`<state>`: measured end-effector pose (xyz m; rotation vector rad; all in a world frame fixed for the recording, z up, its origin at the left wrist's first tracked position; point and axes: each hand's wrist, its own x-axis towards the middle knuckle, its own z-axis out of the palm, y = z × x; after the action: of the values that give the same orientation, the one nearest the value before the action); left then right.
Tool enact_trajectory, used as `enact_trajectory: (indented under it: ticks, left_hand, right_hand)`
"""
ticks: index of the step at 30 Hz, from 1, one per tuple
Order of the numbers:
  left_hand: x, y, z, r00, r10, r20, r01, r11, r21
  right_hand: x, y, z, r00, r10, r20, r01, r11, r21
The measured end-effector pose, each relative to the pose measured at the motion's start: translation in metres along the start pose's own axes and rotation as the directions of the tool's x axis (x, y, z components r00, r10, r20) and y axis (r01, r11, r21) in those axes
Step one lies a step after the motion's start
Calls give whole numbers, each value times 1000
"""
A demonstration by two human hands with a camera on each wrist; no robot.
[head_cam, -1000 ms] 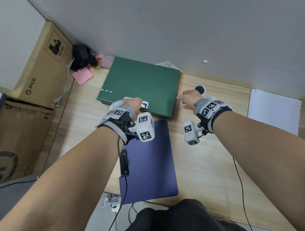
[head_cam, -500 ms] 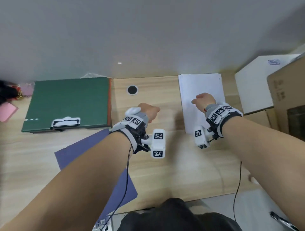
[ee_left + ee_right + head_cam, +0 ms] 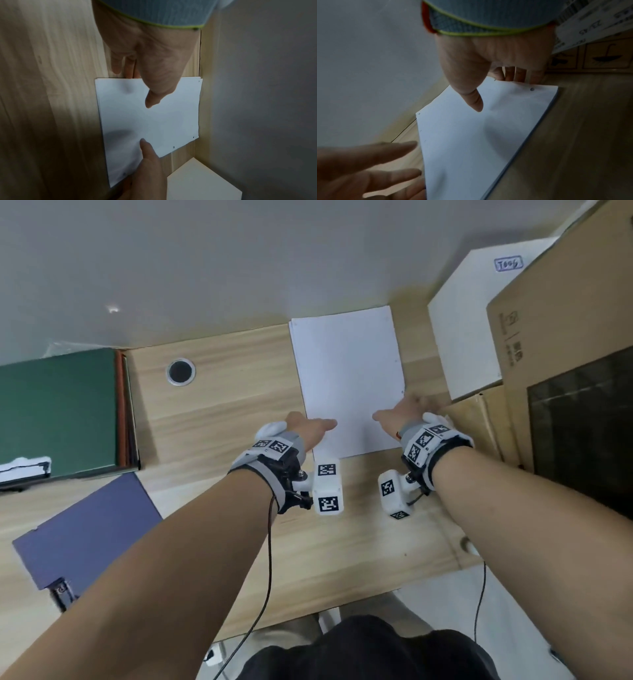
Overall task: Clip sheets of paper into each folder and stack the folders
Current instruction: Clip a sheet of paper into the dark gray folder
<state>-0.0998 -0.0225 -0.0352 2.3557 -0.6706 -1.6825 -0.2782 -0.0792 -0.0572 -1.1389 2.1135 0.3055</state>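
Paper (image 3: pixel 346 378) lies unclipped, my left hand (image 3: pixel 305 428) spread at its edge, right hand (image 3: pixel 402 412) perhaps pinching it, I cannot tell; green folder (image 3: pixel 58 409) lies stacked, purple folder (image 3: pixel 85 529) waits apart.

White paper (image 3: pixel 346 378), green folder (image 3: pixel 58 412), purple folder (image 3: pixel 85 529), pale woodgrain desk (image 3: pixel 219 405), brown cardboard box (image 3: pixel 561 313).

head: looking down and forward from above the desk (image 3: pixel 219 405), well back, taking in the whole scene.
left wrist: sitting close behind the left hand (image 3: pixel 147 56), facing along its fingers.
right wrist: sitting close behind the right hand (image 3: pixel 488 56), facing along its thumb.
shared: all three are catching the paper stack (image 3: pixel 346 371); each wrist view is also catching the opposite hand.
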Motion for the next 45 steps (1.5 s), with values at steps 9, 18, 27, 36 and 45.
enact_trajectory:
  ticks: [9, 18, 27, 36, 45]
  left_hand:
    - [11, -10, -11, 992, -82, -95, 91, 991, 96]
    - [12, -32, -28, 994, -21, -111, 47, 970, 239]
    - [2, -59, -41, 986, -49, -158, 93, 954, 285]
    - [-24, -59, -111, 990, 82, -114, -111, 954, -280]
    - [-87, -24, -183, 844, 423, -330, -513, 816, -267]
  right_hand:
    - [0, -2, 3, 988, -59, 140, 53, 998, 46]
    - [-21, -19, 20, 980, -115, 162, 109, 993, 44]
    - [-40, -8, 51, 919, -275, 284, 138, 896, 422]
    - [-100, -38, 2, 771, -616, 162, 458, 713, 530]
    - [-133, -62, -46, 689, -721, 71, 571, 600, 560]
